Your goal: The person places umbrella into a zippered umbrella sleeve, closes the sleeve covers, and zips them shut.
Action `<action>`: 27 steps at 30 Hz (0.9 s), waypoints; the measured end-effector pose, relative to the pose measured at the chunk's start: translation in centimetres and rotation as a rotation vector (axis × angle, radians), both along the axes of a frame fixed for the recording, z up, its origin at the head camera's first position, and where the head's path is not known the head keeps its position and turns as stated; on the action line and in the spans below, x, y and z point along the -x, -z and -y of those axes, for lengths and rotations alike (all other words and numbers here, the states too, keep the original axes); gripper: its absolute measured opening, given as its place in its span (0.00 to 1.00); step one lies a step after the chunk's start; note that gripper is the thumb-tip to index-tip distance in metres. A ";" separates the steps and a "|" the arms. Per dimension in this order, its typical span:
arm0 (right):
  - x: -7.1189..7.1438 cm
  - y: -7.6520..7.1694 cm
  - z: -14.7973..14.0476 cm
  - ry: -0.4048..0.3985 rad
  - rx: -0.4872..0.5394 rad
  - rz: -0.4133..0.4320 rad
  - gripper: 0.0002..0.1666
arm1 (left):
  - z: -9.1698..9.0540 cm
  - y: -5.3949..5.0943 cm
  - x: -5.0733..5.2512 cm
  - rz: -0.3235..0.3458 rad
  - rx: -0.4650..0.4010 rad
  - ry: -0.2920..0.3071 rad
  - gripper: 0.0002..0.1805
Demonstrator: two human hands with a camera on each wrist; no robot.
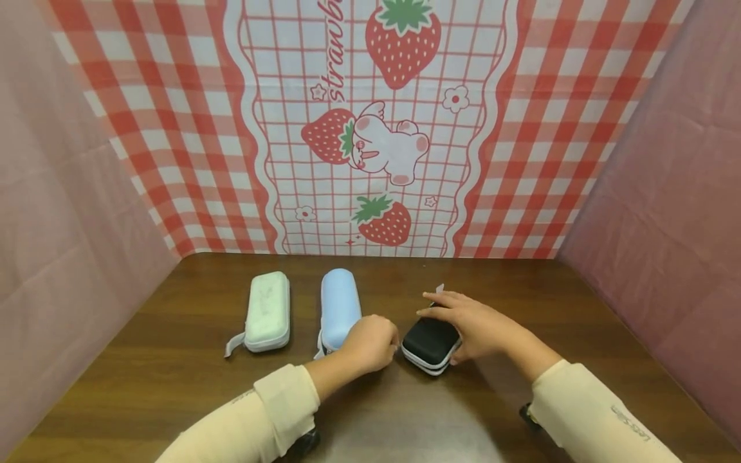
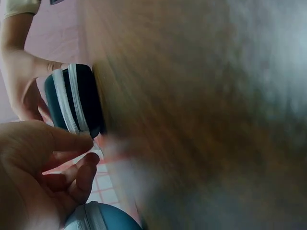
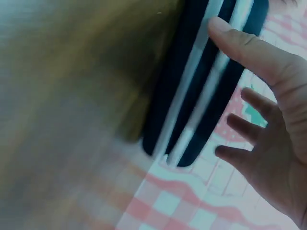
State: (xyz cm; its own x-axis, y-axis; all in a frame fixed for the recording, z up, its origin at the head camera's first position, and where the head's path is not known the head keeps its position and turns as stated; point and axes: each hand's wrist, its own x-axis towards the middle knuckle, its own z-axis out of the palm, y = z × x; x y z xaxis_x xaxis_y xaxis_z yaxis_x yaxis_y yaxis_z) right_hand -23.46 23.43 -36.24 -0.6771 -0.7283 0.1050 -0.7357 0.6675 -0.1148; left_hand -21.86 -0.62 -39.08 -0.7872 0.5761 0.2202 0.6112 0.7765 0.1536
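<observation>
A black zippered case point(image 1: 431, 339) with light grey zipper bands lies on the table, right of centre. My right hand point(image 1: 483, 328) holds it, thumb point(image 3: 240, 45) against its banded side and the other fingers spread over its top and far side. At the case's near left corner, my left hand point(image 1: 370, 344) has thumb and forefinger pinched together on a small pale zipper pull point(image 2: 97, 146), mostly hidden by the fingertips. Close beside the left hand lies a light blue zippered case point(image 1: 340, 308); its rounded end also shows low in the left wrist view.
A pale green zippered case point(image 1: 268, 312) with a grey strap lies at the left on the brown wooden table point(image 1: 145, 379). A strawberry-print checked cloth point(image 1: 370, 128) hangs behind the table, and pink cloth point(image 1: 666, 193) walls both sides.
</observation>
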 end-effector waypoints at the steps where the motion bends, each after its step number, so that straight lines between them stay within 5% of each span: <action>1: 0.1 -0.2 0.3 -0.021 -0.023 0.022 0.52 | -0.1 0.0 0.1 0.001 0.010 -0.001 0.05; 7: 0.2 -1.5 0.6 -0.066 -0.091 0.090 0.48 | -0.3 0.1 0.7 -0.065 0.070 -0.026 0.07; 11: -0.1 -1.5 0.6 0.002 -0.101 0.061 0.43 | -0.4 -0.1 1.9 -0.152 0.091 -0.078 0.10; 15: -0.2 -1.2 0.6 0.079 -0.123 0.058 0.41 | -0.6 -0.1 2.7 -0.172 0.108 -0.094 0.13; 27: 0.1 -1.4 0.3 0.094 -0.158 0.115 0.40 | -0.8 -0.2 1.9 -0.194 0.183 -0.046 0.10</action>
